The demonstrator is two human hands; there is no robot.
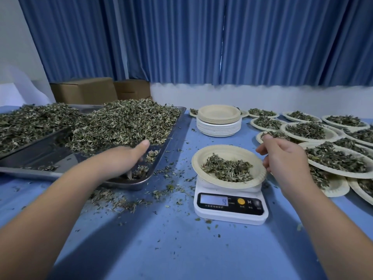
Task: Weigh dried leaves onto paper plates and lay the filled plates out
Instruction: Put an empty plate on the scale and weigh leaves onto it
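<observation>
1. A blue-covered table [181,249] stands under blue curtains [181,37].
2. The scale [230,209] bears a paper plate [201,158] of dried leaves [228,168].
3. The left hand [129,156] dips into the tray [46,152]; its grasp cannot be told.
4. The right hand [282,156], loosely curled and holding nothing, is beside the plate's rim.
5. Filled plates [331,134] crowd the right edge; the widest cloth lies nearest the person.

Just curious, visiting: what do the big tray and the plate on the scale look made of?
The tray looks like metal, likely stainless steel: grey, shiny, with reflections. The plate on the scale seems pressed paper or pulp: matte cream, crimped rim.
</observation>
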